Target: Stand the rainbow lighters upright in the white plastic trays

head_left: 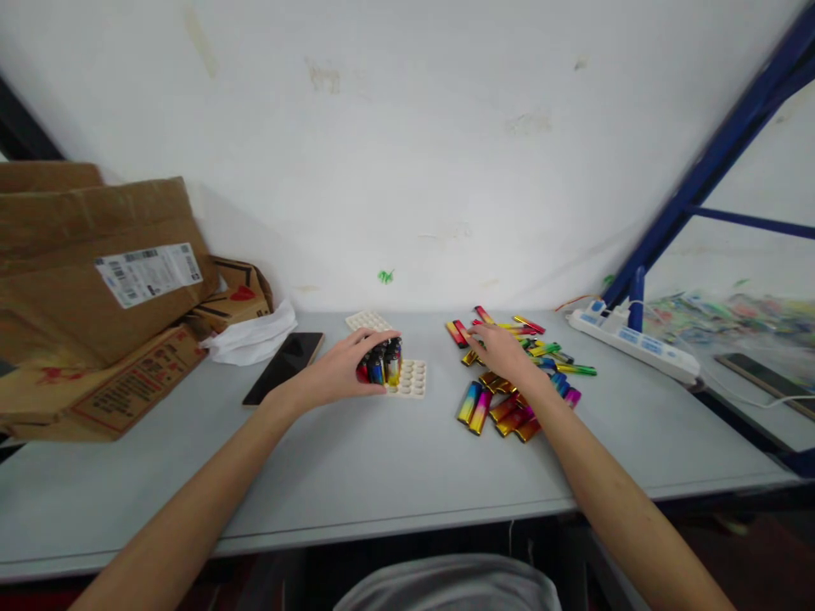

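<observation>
My left hand [347,367] is curved round a cluster of lighters [385,363] with dark tops and shiny red, blue and gold bodies. They stand upright at the left part of a cream tray with round hollows [411,379]. Several hollows at the tray's right side are bare. My right hand [500,352] is over a loose heap of shiny multicoloured lighter bodies [509,412], its fingers bent down at the heap's left side, close to a red and gold piece [456,333]. My fingertips partly hide what they touch.
Behind the left hand lies a second cream tray [368,321]. A dark phone [284,367], white cloth [251,335] and cardboard boxes [95,255] are to the left. To the right are a white power strip [637,344], a blue metal frame [706,178] and another phone [767,382].
</observation>
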`<state>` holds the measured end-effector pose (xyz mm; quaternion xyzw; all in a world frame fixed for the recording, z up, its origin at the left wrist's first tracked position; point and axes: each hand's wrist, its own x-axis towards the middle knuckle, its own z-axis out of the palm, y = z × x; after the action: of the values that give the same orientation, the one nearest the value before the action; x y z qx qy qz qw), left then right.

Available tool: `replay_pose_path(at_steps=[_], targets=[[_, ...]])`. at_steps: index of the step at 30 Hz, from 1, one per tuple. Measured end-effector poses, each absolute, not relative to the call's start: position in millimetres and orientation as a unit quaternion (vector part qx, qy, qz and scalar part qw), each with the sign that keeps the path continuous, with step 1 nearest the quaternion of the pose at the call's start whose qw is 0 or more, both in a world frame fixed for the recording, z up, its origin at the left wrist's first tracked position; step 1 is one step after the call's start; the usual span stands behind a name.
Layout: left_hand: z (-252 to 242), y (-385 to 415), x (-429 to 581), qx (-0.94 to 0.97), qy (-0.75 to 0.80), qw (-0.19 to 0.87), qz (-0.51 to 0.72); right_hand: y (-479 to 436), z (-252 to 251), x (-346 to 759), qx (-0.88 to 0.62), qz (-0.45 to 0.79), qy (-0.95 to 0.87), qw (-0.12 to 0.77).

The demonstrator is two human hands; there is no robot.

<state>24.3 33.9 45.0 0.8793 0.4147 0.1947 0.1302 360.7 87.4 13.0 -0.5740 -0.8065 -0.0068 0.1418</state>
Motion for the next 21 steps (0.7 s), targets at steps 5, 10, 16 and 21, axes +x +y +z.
replay_pose_path(at_steps=[5,10,16,21], targets=[[46.1,33.6,26.5,0.873,0.428,0.141,0.189,92.5,11.1,373.2,-0.612,-0.026,-0.777,0.146],[45.1,32.1,27.0,0.873,0.422,0.145,0.195,96.5,6.8,393.4,-0.666,-0.047,-0.734,0.126],[41.5,33.6,25.6,0.872,0.421,0.150,0.199,96.0,4.1,401.3,-0.694,-0.032,-0.713,0.091],[41.3,33.4,25.7,0.871,0.420,0.157,0.201,94.2,2.3,396.9,-0.707,-0.013,-0.705,0.061]])
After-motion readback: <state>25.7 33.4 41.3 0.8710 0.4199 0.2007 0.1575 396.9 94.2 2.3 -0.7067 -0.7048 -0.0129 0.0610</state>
